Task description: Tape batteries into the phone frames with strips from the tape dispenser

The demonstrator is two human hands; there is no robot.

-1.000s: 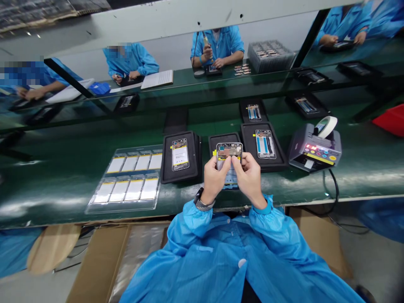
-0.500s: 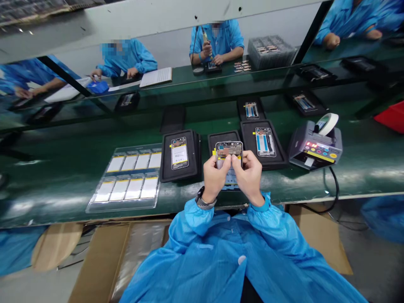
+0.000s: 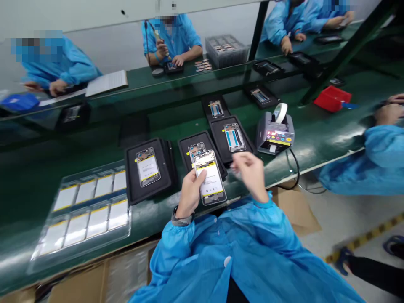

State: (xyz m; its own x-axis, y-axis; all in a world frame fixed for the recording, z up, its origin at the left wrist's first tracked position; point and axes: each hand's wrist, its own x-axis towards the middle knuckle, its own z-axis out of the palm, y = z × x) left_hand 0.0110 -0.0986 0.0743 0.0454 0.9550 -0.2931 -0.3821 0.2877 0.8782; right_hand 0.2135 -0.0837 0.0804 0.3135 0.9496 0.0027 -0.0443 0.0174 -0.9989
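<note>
Left hand [image 3: 189, 193] has a firm pinching grip on a phone housing [image 3: 210, 179], thumb on its face; it's tilted, held over the desk [image 3: 311, 143] near the front edge; right hand [image 3: 249, 172], grip spread, hovers just beside it, near a black tray [image 3: 248, 145].

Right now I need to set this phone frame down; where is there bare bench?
Green bench shows between the tape dispenser and the red tray, the widest patch. A narrower strip runs along the front edge, right of the right hand. Left of that hand it is crowded: black trays and a plastic tray of white sheets sit close together.
</note>
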